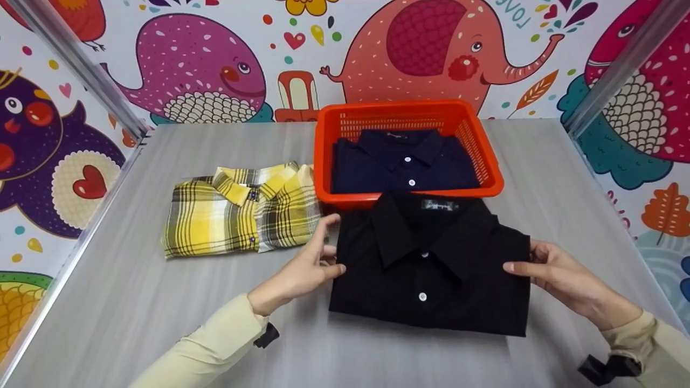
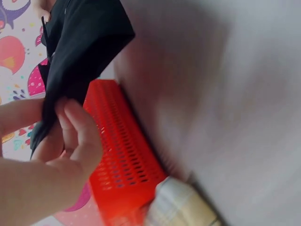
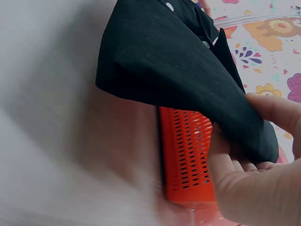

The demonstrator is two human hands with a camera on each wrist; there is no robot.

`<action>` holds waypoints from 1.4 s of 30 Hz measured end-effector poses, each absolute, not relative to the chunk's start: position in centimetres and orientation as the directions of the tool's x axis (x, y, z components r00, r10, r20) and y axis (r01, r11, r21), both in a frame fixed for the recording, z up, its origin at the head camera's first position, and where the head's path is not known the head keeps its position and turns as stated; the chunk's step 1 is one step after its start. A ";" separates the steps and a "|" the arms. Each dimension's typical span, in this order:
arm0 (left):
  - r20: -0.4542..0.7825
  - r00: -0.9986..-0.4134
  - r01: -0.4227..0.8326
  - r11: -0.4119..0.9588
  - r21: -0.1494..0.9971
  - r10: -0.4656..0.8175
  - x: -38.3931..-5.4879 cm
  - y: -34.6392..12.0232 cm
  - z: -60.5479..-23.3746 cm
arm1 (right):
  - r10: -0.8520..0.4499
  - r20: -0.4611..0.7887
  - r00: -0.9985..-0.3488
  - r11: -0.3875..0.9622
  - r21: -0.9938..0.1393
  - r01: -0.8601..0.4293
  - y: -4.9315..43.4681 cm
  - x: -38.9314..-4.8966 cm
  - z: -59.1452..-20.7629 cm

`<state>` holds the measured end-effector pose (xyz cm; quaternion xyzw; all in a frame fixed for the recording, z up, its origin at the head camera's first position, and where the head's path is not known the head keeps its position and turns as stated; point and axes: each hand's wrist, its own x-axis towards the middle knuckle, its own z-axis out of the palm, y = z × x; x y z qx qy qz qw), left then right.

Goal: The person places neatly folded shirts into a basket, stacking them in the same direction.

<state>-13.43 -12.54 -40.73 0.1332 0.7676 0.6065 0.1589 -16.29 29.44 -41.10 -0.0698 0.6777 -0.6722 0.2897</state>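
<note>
A folded black shirt (image 1: 388, 291) with a collar and white buttons is held up off the table in front of the basket. My left hand (image 1: 304, 272) pinches its left side, thumb in front and fingers behind, as the left wrist view also shows. On the opposite side my right hand (image 1: 566, 280) grips the shirt the same way, its fingers tucked under the fabric in the right wrist view. Behind the black shirt stands an orange-red plastic basket (image 1: 490, 172). Inside it lies a folded navy shirt (image 1: 372, 167) with white buttons, its lower part hidden by the basket's front rim.
Left of the basket, a folded yellow plaid shirt (image 1: 215, 221) lies on the grey table (image 1: 226, 334), its right edge against the basket. Walls printed with cartoon animals (image 1: 199, 64) enclose the table at the back and sides, with metal posts (image 1: 620, 64) at the corners.
</note>
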 end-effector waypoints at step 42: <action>-0.016 -0.976 0.006 0.099 0.995 0.217 -25.5 -12.7 -35.7 | -0.164 -0.079 -0.983 0.176 -0.983 0.049 24.4 -28.5 -32.9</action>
